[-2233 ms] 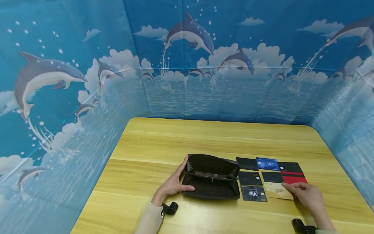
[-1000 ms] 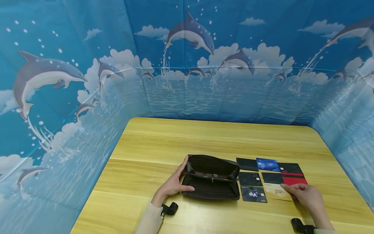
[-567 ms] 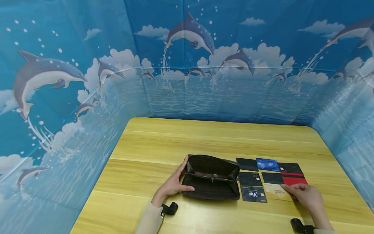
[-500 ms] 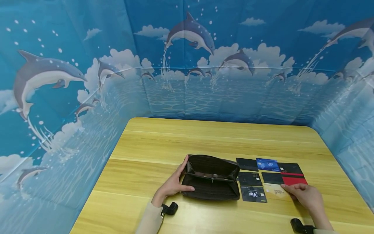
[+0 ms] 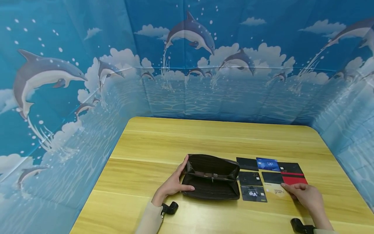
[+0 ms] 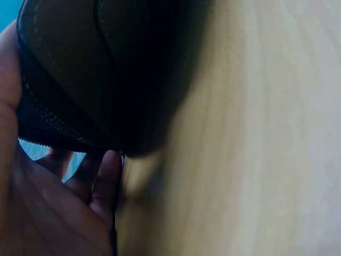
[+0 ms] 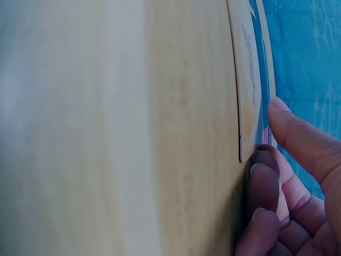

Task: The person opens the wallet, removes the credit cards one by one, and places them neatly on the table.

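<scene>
My left hand (image 5: 172, 185) grips the left side of an open dark zip wallet (image 5: 210, 193), its thumb on the front flap and its fingers behind. The left wrist view shows the wallet's stitched side (image 6: 69, 53) close up. At the right, my right hand (image 5: 306, 195) pinches the right end of a gold card (image 5: 274, 191), which lies flat on the table. In the right wrist view, one digit reaches over the gold card (image 7: 248, 106), and the other fingers curl at its corner. A black card (image 5: 271, 177) adjoins the gold one.
Several cards lie between wallet and right hand: a plain black card (image 5: 247, 163), a blue VIP card (image 5: 268, 164), a black VIP card (image 5: 249, 178), a dark grey VIP card (image 5: 253, 194) and a black-and-red card (image 5: 293, 172). A dolphin-print curtain (image 5: 187, 94) surrounds the wooden table (image 5: 163, 139).
Compared with the earliest frame, the gold card and my right hand have shifted very slightly left. My left hand and the wallet have stayed in place.
</scene>
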